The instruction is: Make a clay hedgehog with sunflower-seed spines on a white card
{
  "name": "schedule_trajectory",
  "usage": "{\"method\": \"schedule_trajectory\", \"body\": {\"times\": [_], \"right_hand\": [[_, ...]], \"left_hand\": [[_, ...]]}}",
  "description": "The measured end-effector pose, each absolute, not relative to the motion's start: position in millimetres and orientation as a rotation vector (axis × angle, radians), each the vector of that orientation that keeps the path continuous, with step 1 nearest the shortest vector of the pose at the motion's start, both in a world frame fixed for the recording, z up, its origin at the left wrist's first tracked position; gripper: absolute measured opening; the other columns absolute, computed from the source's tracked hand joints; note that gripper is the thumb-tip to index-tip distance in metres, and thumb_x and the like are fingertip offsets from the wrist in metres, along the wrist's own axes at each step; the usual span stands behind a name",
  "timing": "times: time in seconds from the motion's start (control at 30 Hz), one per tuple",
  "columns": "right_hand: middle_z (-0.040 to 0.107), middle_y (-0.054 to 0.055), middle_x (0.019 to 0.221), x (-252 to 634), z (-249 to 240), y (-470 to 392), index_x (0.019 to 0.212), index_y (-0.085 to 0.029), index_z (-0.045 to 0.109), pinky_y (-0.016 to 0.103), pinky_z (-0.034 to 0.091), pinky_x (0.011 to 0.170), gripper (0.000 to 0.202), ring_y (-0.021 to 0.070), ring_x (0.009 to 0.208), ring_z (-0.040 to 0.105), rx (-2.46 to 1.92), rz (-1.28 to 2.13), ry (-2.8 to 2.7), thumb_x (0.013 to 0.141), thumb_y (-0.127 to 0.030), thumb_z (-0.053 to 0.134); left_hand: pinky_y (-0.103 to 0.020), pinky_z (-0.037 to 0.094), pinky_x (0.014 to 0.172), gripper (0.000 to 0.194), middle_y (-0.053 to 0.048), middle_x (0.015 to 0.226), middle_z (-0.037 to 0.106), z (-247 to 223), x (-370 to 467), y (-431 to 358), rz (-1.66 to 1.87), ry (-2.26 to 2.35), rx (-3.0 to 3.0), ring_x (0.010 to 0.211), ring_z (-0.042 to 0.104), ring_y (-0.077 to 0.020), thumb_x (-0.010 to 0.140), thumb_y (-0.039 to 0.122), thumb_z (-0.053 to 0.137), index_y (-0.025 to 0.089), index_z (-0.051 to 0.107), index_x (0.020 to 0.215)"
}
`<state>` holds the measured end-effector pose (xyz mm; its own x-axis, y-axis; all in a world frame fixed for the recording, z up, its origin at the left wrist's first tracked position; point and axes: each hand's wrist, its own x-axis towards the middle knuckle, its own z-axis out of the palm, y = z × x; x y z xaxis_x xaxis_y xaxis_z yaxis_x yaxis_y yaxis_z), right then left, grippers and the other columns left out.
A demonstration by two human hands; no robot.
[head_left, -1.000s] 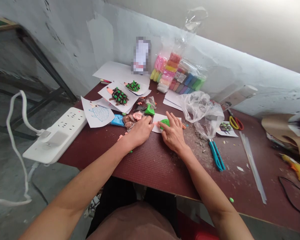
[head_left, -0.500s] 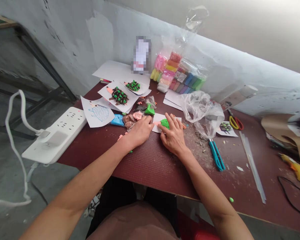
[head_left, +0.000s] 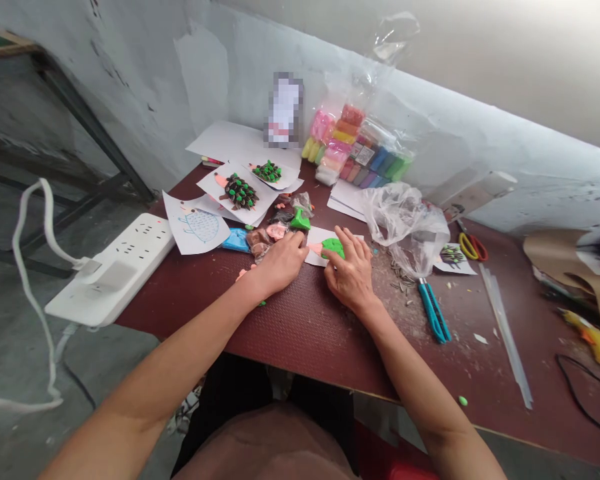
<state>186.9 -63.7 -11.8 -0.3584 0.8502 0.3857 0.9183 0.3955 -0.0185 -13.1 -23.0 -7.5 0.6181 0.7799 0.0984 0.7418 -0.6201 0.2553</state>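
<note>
A flat, rounded patch of bright green clay, with pale pink clay at its nine o'clock side, lies on a small white paper sheet on the dark red textured desk. At about four o'clock from the green patch, the right hand rests over it with fingers apart, while at eight o'clock the left hand has its fingers bunched by the sheet's edge, though whether they pinch anything cannot be told. Farther out are a teal-handled cutter at four o'clock, a crumpled clear plastic bag towards two, packets of multicoloured clay near twelve, and a dark, green-dotted hedgehog picture at ten.
</note>
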Motion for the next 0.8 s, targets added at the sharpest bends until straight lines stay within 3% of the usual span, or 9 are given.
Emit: {"method": "schedule_trajectory", "body": {"times": [0.17,0.5,0.8], "right_hand": [[0.043,0.012,0.164,181.7,-14.5,-64.7,0.122,-0.022,0.072,0.056,0.030,0.121,0.036,0.0341,0.151,0.037,-1.526,-0.252,-2.412,0.088,-0.019,0.060],[0.047,0.015,0.161,179.4,-16.5,-66.5,0.115,-0.018,0.073,0.056,0.026,0.123,0.032,0.0334,0.152,0.036,-1.505,-0.280,-2.425,0.088,-0.019,0.057],[0.039,0.016,0.166,171.7,-16.1,-67.1,0.126,-0.016,0.069,0.058,0.025,0.125,0.036,0.0348,0.156,0.029,-1.548,-0.259,-2.397,0.093,-0.024,0.055]], "left_hand": [[-0.038,0.048,0.093,0.037,-0.013,0.112,0.061,-7.2,-13.1,-22.8,0.313,1.254,2.649,0.107,0.055,-0.0257,0.108,0.023,0.034,0.016,0.069,0.120],[-0.039,0.048,0.094,0.040,-0.014,0.113,0.061,-6.2,-12.4,-23.4,0.258,1.289,2.676,0.107,0.056,-0.0254,0.107,0.017,0.031,0.013,0.071,0.110],[-0.038,0.048,0.093,0.038,-0.013,0.112,0.061,-8.9,-12.8,-22.4,0.313,1.257,2.686,0.106,0.055,-0.0246,0.107,0.018,0.032,0.013,0.070,0.111]]}}
